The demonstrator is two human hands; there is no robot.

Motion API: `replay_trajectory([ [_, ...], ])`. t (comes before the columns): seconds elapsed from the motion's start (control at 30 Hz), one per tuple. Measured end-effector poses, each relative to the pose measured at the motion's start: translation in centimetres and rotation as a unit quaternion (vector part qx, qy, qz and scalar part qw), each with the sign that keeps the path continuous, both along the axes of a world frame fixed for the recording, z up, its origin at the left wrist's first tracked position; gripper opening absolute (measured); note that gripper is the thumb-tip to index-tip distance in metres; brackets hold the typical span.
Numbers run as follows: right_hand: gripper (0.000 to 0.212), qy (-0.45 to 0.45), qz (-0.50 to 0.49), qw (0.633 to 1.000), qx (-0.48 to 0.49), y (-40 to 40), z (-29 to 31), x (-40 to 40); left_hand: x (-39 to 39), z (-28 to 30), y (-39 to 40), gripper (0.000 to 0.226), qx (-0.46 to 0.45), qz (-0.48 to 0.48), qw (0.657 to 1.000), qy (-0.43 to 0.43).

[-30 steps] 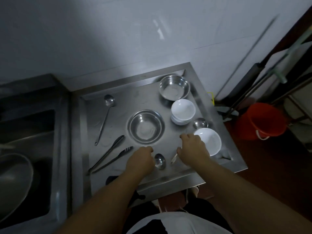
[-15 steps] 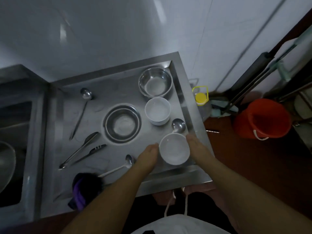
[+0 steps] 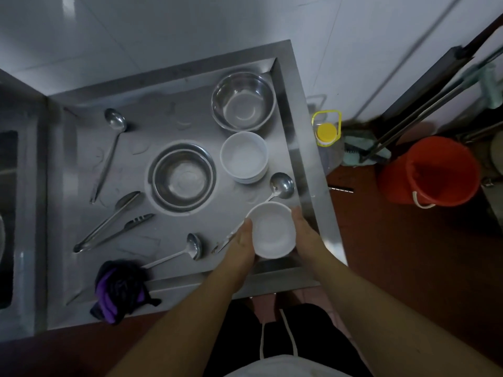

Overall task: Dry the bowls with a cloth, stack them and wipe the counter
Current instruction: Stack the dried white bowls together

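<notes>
Holding one white bowl, two hands.

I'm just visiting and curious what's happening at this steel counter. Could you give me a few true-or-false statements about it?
1. Both hands, left hand and right hand, hold one round white bowl. True.
2. The dark purple cloth is inside that bowl. False: it lies at the steel counter's near-left edge.
3. Two shiny round steel bowls sit on the counter. True.
4. The orange plastic bucket stands on the counter. False: it is on the floor.
</notes>
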State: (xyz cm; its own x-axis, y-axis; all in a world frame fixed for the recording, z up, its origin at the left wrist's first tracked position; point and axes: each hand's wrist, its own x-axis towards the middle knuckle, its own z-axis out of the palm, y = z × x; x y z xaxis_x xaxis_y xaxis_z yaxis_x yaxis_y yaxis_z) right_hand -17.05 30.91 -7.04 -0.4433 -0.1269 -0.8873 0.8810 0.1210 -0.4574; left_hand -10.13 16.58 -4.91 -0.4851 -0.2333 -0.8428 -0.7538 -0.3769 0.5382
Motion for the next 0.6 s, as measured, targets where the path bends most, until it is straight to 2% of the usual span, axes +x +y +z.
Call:
replay_trajectory([
  [0.2, 0.059, -0.011, -0.021, 1.000, 0.006, -0.1, -0.9, 0.2, -0.1, 0.3, 0.5, 0.054, 0.032, 0.041, 0.999, -0.005],
  [0.37, 0.053, -0.046, -0.057, 0.997, 0.019, -0.5, 0.4, -0.7, -0.6, 2.2, 0.7, 0.047, 0.041, 0.057, 0.997, -0.014],
  [0.6, 0.056, 0.038, -0.048, 0.998, 0.019, -0.3, 5.3, -3.2, -2.7, 7.9, 0.5, 0.045, 0.040, 0.072, 0.996, 0.015],
])
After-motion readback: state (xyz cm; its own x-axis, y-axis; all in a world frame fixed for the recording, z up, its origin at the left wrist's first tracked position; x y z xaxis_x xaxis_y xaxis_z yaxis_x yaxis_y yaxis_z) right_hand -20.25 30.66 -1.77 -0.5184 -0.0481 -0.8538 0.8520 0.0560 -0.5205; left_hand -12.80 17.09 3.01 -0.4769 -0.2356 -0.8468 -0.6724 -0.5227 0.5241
